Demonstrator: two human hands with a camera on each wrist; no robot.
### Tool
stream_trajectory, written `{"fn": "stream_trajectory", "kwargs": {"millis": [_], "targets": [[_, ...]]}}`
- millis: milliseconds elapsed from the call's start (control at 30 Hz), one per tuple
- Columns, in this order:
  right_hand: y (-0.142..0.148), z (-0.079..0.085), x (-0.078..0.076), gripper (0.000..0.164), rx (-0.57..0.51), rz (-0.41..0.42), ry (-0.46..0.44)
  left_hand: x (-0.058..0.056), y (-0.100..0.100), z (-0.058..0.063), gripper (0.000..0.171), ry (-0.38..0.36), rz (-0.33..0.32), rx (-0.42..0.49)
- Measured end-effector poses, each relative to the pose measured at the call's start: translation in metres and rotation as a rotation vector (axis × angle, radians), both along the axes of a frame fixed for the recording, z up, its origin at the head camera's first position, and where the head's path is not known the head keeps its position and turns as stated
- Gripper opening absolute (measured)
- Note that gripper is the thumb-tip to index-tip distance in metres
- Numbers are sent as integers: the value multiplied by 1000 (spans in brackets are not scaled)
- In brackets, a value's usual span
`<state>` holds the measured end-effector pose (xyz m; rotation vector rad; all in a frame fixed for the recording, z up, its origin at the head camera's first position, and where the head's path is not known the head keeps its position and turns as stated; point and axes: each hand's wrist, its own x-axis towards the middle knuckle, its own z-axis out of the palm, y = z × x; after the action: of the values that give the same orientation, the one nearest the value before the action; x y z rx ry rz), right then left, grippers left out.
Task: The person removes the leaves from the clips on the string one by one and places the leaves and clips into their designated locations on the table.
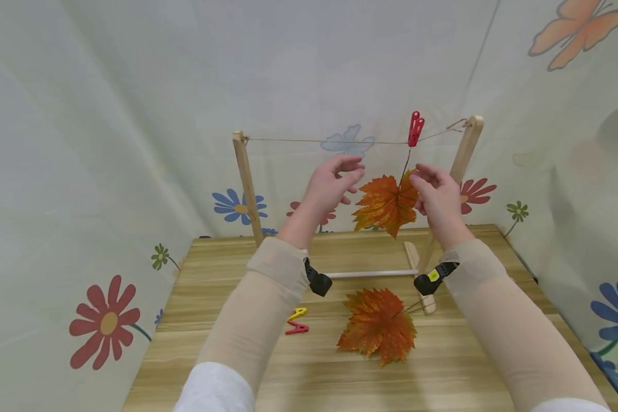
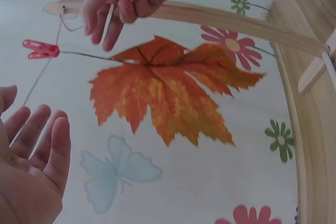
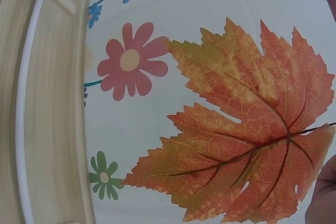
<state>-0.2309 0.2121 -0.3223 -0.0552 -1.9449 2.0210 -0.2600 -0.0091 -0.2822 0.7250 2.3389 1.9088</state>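
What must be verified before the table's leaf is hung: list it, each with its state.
1. Hanging leaf clipped to the line by the upper red clothespin: ok.
2. Line reaching left post and right post: ok.
3. Left hand empty: ok.
4. Right hand clear of the hanging leaf: cannot tell; they overlap in the head view.
5. Second leaf in hand: not ok; it lies on the table.
6. Spare clothespins available: ok; yellow clothespin and lower red clothespin lie there.

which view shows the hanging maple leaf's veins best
The right wrist view: the hanging maple leaf is largest there, its veins plain. Left wrist shows them smaller; head, smaller still, the leaf partly behind the right hand.
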Motion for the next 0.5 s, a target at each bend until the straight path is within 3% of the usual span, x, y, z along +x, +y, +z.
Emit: {"fn": "stream_trajectory", "kwargs": {"millis": [167, 500], "targets": [[-3, 5, -3, 45, 98, -14, -3, 4, 17, 8, 35, -23, -11, 44], [-7, 9, -6, 42, 191, -12, -32, 7, 27, 22, 31, 5, 5, 7]]}}
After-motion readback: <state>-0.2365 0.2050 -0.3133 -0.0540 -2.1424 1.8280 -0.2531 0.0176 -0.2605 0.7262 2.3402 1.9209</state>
